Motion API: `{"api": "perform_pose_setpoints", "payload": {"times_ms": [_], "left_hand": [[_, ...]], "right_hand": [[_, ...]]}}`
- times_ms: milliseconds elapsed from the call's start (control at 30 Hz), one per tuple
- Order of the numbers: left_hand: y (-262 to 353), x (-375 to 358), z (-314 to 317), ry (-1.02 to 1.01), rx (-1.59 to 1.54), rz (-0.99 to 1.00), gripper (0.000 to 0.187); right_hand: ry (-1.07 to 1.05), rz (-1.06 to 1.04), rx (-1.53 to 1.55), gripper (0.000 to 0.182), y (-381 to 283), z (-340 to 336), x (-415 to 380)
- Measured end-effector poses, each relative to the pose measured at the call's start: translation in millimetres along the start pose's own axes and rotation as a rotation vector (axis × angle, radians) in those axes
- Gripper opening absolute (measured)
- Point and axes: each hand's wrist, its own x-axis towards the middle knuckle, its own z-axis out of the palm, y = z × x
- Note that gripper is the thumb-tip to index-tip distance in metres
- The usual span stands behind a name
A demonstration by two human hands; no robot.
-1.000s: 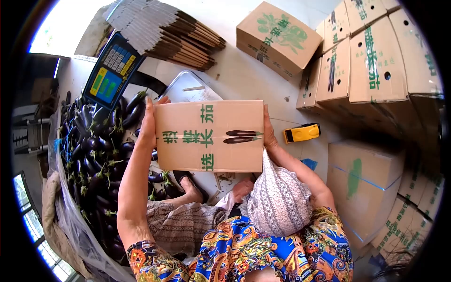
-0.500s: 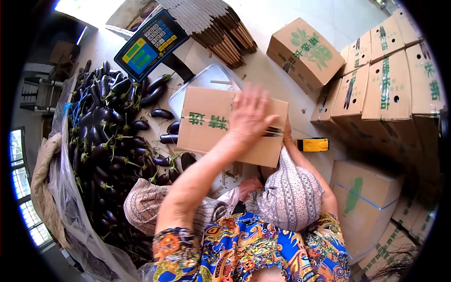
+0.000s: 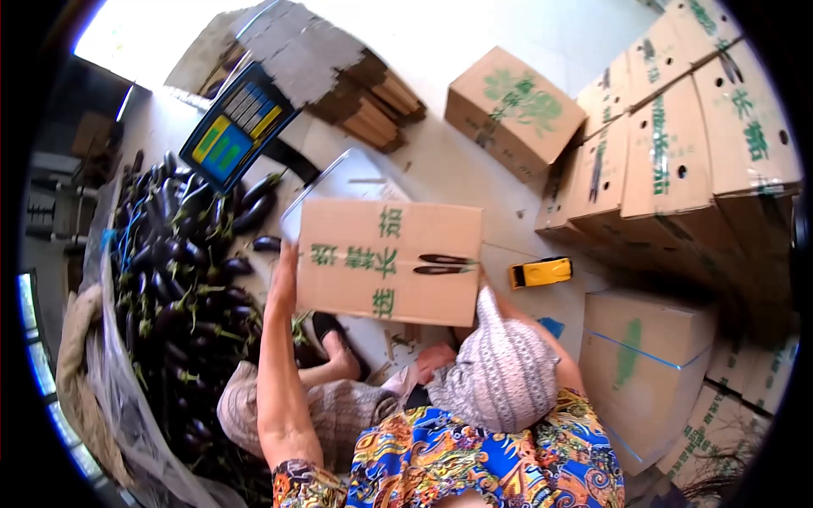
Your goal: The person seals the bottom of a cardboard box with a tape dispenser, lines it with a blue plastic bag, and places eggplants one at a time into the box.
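The box (image 3: 405, 292) is gripped at left by the left hand (image 3: 286, 275), seemingly for balance. How the right hand (image 3: 486, 283) grips cannot be told.

Produce packing room, eggplants (image 3: 182, 292), scale (image 3: 237, 131), stacked cartons (image 3: 665, 157)

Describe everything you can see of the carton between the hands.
The carton is a brown box that looks like cardboard. The face toward the camera shows green characters and two dark printed eggplants, with no open flap visible. It sits slightly askew, partly hiding the scale tray; contact is unclear. The left hand is at its left end; the right hand, mostly hidden, is opposite.
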Motion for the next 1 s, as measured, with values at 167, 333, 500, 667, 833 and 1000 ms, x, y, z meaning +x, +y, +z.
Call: {"api": "perform_pose_setpoints", "payload": {"times_ms": [167,333,500,667,833,1000], "left_hand": [[-55.9,-13.2,2.0,-0.097,-0.101,0.145,0.056],[9.5,-25.4,52.7,-0.123,-0.287,0.021,0.066],[42.8,-7.9,107.2,-0.306,-0.092,0.131,0.071],[162.6,37.0,204.1,-0.465,-0.097,0.334,0.079],[207.7,121.5,290.1,-0.270,0.447,0.632,0.062],[172.2,160.7,319.9,0.036,0.730,1.139,0.075]], "right_hand": [[0.054,0.019,0.085,0.067,-1.1,-12.3,-5.8],[0.038,-0.050,0.195,0.068,-21.7,2.7,13.9],[0.023,-0.144,0.331,0.070,-57.1,7.8,35.3],[-0.010,-0.258,0.495,0.071,-117.2,-0.1,59.7],[-0.121,-0.064,0.412,0.075,-147.1,-28.8,91.2],[0.102,-0.163,0.114,0.097,-147.8,-21.3,94.6]]}}
